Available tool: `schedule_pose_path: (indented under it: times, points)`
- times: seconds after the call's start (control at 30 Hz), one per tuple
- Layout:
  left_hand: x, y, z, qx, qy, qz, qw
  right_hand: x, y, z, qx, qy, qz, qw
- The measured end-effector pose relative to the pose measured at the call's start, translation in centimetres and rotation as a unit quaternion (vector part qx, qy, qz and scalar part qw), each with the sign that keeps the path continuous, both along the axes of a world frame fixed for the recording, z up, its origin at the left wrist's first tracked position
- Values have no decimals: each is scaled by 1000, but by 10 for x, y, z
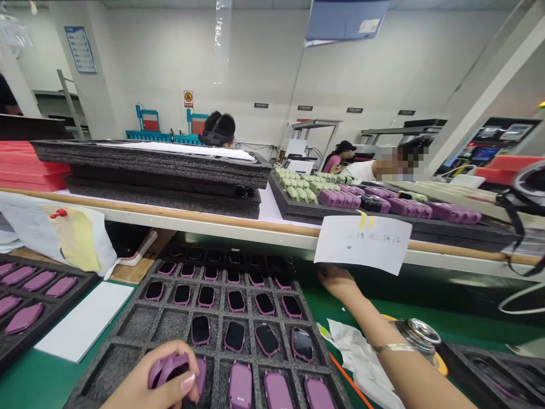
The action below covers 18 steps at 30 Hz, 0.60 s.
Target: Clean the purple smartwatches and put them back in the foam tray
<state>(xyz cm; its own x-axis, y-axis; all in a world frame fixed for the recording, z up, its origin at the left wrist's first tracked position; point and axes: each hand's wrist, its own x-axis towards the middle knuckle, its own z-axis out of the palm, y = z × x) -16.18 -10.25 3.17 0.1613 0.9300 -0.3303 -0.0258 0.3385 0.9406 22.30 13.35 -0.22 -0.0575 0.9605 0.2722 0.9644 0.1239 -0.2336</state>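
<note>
Purple-framed watch-like devices sit in the pockets of a black foam tray (164, 326). Some show dark screens, while those in the nearest row show purple backs. Over the tray's near left part, my left hand (164, 375) is closed around purple device pieces (172, 366), partly covered by the fingers. My right arm reaches forward past the tray's right side; my right hand (340, 284) is under the shelf beside a hanging paper note (364, 241), its fingers in shadow and hard to make out.
Black foam sheets (162, 170) and a tray of green and purple pieces (293, 213) stand on the shelf (213, 224). Crumpled tissue (353, 352), an orange stick and a metal-topped jar (421, 335) lie at the right. People sit beyond.
</note>
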Motion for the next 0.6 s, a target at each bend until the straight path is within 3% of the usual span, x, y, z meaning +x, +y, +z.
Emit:
schedule_pose_path:
  times: [0.13,0.23,0.43,0.53,0.6]
  points:
    - [7,-5,9,-28,-75,51,996,-65,-54,-1,35,10,128,991]
    - [4,-7,5,-52,-120,54,990,-99,-99,-4,54,13,185,981]
    - [4,-6,-6,-39,-223,28,974,-107,-133,-5,70,20,189,979]
    - [11,-8,-5,-48,-286,20,957,-117,-151,8,99,44,206,972]
    - [15,-11,-5,-56,-289,19,955,-131,-173,21,101,85,254,958]
